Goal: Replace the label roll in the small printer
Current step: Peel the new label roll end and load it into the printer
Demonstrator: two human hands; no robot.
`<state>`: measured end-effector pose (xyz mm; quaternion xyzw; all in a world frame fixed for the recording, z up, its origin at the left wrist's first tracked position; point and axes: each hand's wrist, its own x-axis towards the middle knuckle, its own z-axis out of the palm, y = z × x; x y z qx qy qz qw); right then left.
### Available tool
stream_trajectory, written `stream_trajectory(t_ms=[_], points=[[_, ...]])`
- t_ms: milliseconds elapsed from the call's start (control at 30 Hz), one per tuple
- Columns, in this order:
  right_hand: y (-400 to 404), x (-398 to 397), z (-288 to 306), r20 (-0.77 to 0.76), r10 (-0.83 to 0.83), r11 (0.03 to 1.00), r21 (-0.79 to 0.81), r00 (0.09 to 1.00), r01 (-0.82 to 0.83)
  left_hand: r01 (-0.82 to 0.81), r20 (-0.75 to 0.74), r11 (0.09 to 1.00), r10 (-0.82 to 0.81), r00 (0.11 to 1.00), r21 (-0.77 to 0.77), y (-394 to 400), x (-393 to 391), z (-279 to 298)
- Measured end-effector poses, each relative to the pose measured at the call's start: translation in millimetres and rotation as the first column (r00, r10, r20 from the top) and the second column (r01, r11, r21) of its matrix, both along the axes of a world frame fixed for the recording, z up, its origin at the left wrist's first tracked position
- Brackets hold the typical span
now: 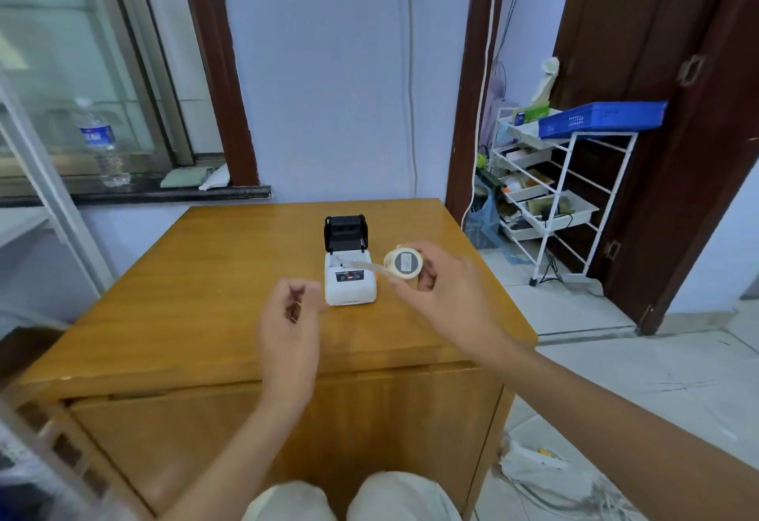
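A small white printer stands on the wooden table, its black lid tilted up and open at the back. My right hand holds a label roll just right of the printer, above the table. A loose strip of the roll's tape trails left over the open compartment. My left hand hovers left of the printer with fingers loosely curled and nothing in it.
A white wire rack with a blue basket stands to the right by a dark door. On the window ledge at the left sits a water bottle. A cable hangs down the wall behind the table.
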<state>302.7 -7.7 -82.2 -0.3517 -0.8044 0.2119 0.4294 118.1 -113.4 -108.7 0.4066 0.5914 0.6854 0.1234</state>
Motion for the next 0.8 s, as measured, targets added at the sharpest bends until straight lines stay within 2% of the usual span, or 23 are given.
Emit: stream_trajectory(t_ms=[67, 100, 167, 233, 367, 467, 533, 600, 700, 800], points=[[-25, 0, 2, -0.023, -0.009, 1.000, 0.012, 1.000, 0.009, 0.107, 0.065, 0.994, -0.105, 0.992, -0.027, -25, 34, 10], [-36, -1, 3, -0.044, 0.003, 1.000, 0.021, 0.999, -0.002, 0.182, 0.143, 0.981, -0.172, 0.975, -0.062, -33, 48, 18], [-56, -3, 5, -0.094, 0.048, 0.999, 0.007, 0.994, -0.047, 0.322, 0.352, 0.941, -0.269, 0.897, -0.103, -42, 64, 28], [-70, -6, 7, -0.083, 0.068, 0.998, 0.003, 0.994, -0.068, 0.371, 0.476, 0.924, -0.286, 0.832, -0.092, -46, 65, 39], [-77, -13, 3, -0.041, 0.107, 0.991, -0.075, 0.993, -0.110, 0.382, 0.440, 0.921, -0.311, 0.842, -0.080, -55, 47, 43], [-70, -8, 9, 0.041, 0.297, 0.915, -0.297, 0.954, -0.272, 0.403, 0.418, 0.906, -0.320, 0.850, -0.127, -59, 29, 36], [-64, -1, 14, 0.139, 0.415, 0.861, -0.381, 0.899, -0.338, 0.435, 0.421, 0.888, -0.340, 0.841, -0.151, -64, 16, 29], [-57, 4, 21, 0.211, 0.444, 0.858, -0.381, 0.871, -0.345, 0.492, 0.415, 0.847, -0.381, 0.826, -0.202, -69, 4, 23], [-49, 5, 37, 0.226, 0.493, 0.835, -0.394, 0.840, -0.384, 0.561, 0.336, 0.762, -0.461, 0.821, -0.325, -75, -7, 16], [-42, -4, 44, 0.242, 0.535, 0.819, -0.384, 0.810, -0.426, 0.577, 0.316, 0.734, -0.487, 0.815, -0.358, -77, -7, 9]])
